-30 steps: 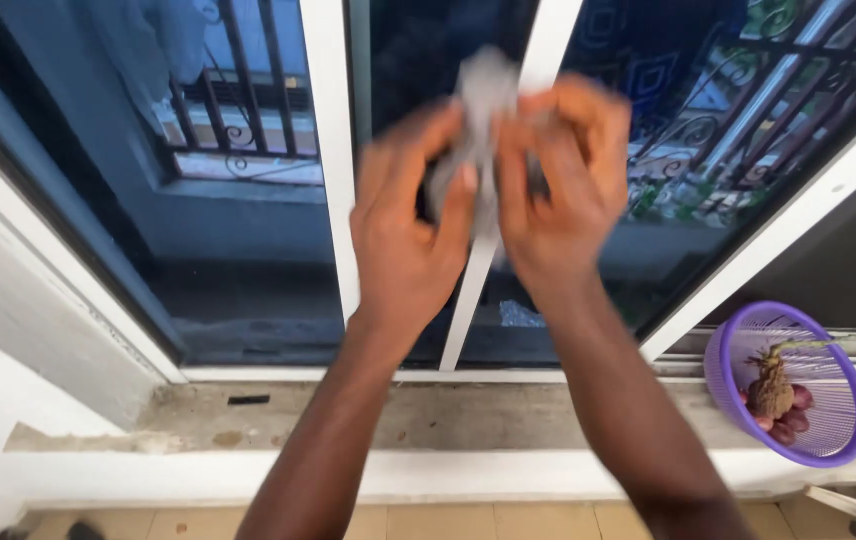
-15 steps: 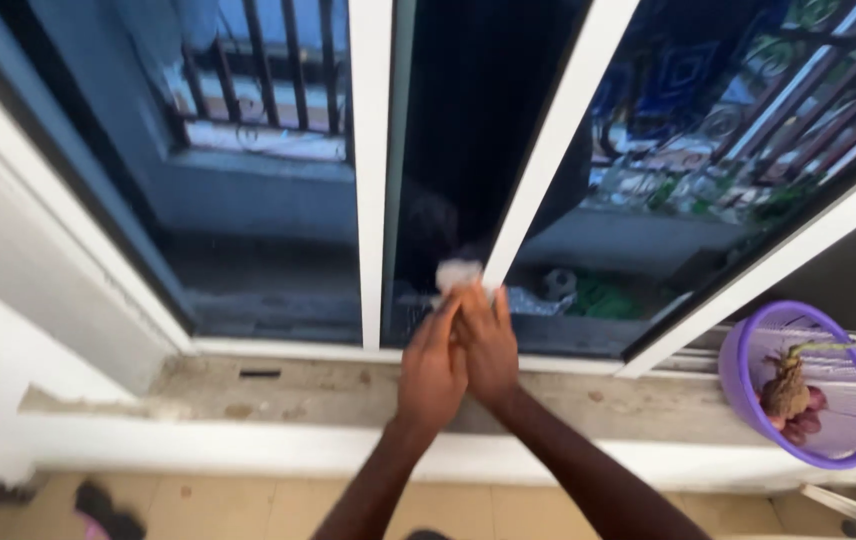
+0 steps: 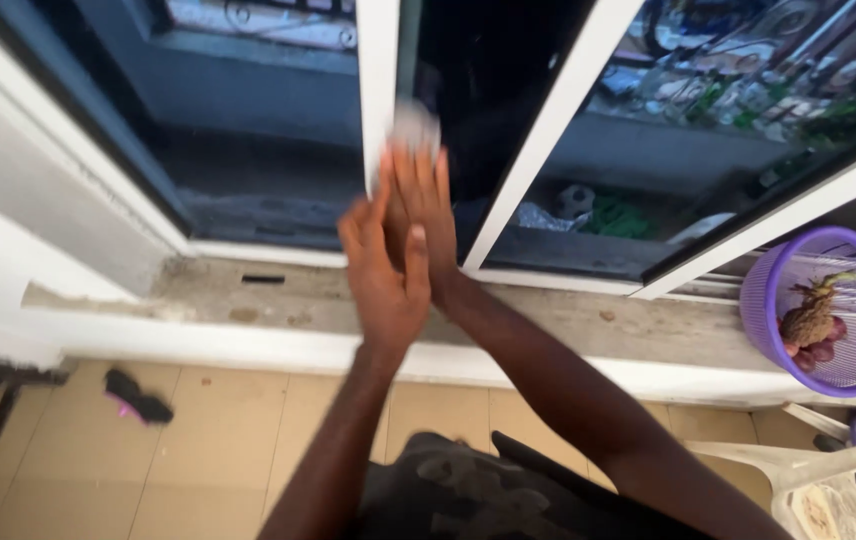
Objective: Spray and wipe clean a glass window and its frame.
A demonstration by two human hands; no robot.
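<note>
Cloth (image 3: 415,125) pressed to the window frame (image 3: 378,90), both hands behind it: the wiping step.

Right hand (image 3: 426,205) lies flat against the upright white frame where two glass panes (image 3: 248,140) meet, its fingers (image 3: 440,178) straight and pressed together, the pale, blurred cloth showing just above the fingertips; whether they pinch it or only push it cannot be told. Left hand (image 3: 385,275) lies over the back of the right, fingers close together, thumb raised, holding nothing of its own. Sill (image 3: 278,300) below is gritty and stained; a purple basket (image 3: 828,310) with a sprouting root stands well apart at its right end. As a judgement, the wipe is mid-stroke on the lower frame, and the next move calls for steady flat pressure along the upright without letting the cloth slip free.
</note>
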